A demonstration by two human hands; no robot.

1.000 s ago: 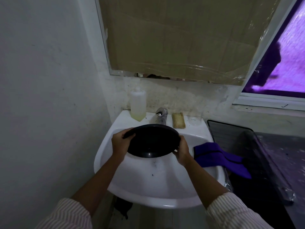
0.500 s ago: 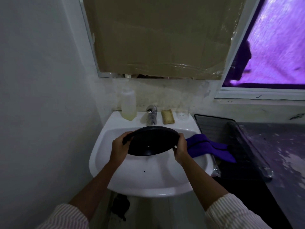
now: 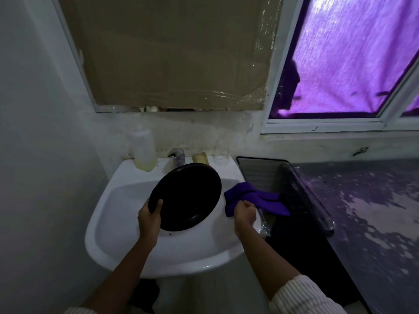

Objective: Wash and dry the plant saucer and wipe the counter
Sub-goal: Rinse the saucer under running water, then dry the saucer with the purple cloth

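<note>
The round black plant saucer is tilted up over the white sink, its hollow side facing me. My left hand grips its lower left rim, thumb on the inside. My right hand is off the saucer and closes on the purple cloth, which lies over the sink's right rim and the edge of the dark drain tray. The grey mottled counter stretches to the right.
At the back of the sink stand a clear soap bottle, a metal tap and a yellow sponge. A wall closes in on the left. A cardboard-covered mirror and a window hang above.
My right hand has let go of the saucer's right rim and moved right onto the purple cloth. My left hand alone now holds the saucer, which has tipped up steeper.
</note>
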